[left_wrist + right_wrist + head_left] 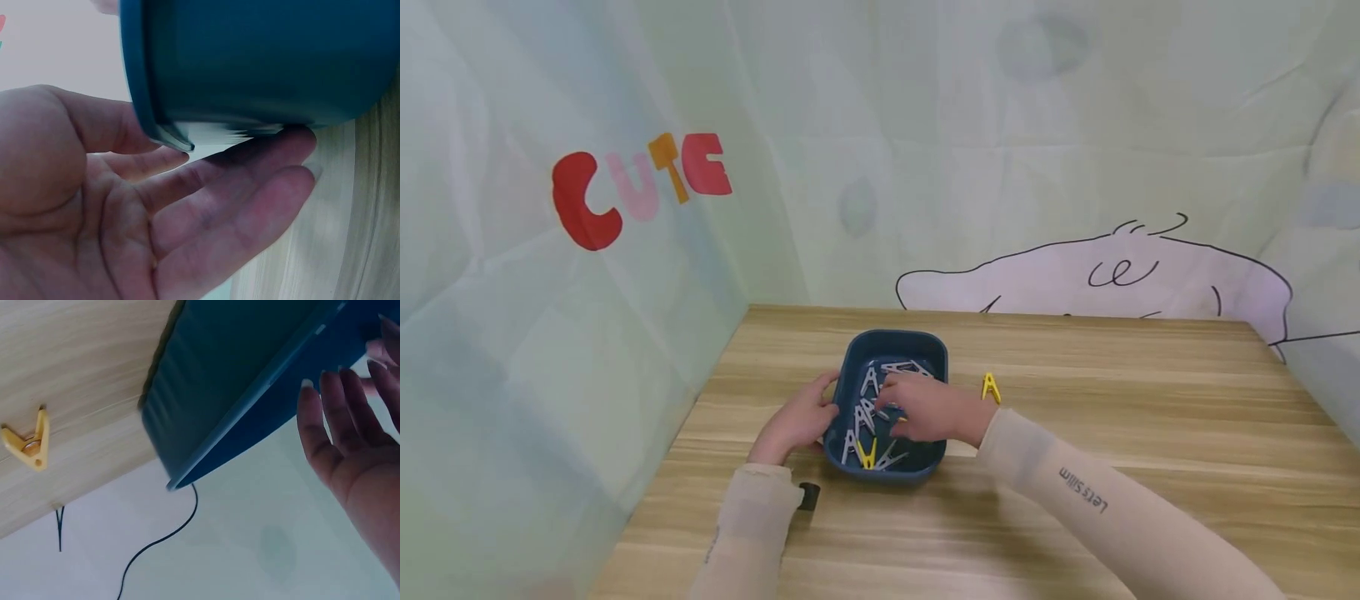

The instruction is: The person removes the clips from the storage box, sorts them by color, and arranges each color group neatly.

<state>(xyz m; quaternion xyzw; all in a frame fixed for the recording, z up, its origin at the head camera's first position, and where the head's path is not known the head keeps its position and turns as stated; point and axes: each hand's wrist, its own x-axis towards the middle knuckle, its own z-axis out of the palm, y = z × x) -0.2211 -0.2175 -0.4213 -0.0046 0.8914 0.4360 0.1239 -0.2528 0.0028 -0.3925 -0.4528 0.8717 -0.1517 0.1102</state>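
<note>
- Bin (895, 345): should be kept braced; left hand (800, 415) rests against its outer left side, fingers extended, not clamped.
- Right hand (925, 407): inside bin; whether it pinches anything cannot be told. Single-item pinches advised.
- Pegs (868, 460): on bin floor, mostly left of right hand.
- Loose yellow peg (988, 381): outside, right of bin.

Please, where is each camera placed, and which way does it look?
Head: on the head, facing forward and down at the blue bin on the table; left hand, right hand and sleeves show.
Left wrist: on that wrist, facing the bin's side; the left palm and fingers show.
Right wrist: on that wrist, facing the bin's rim and the table beside it; right fingers show.
Shared: head and right wrist both show the yellow clip on the table, outside the bin.
</note>
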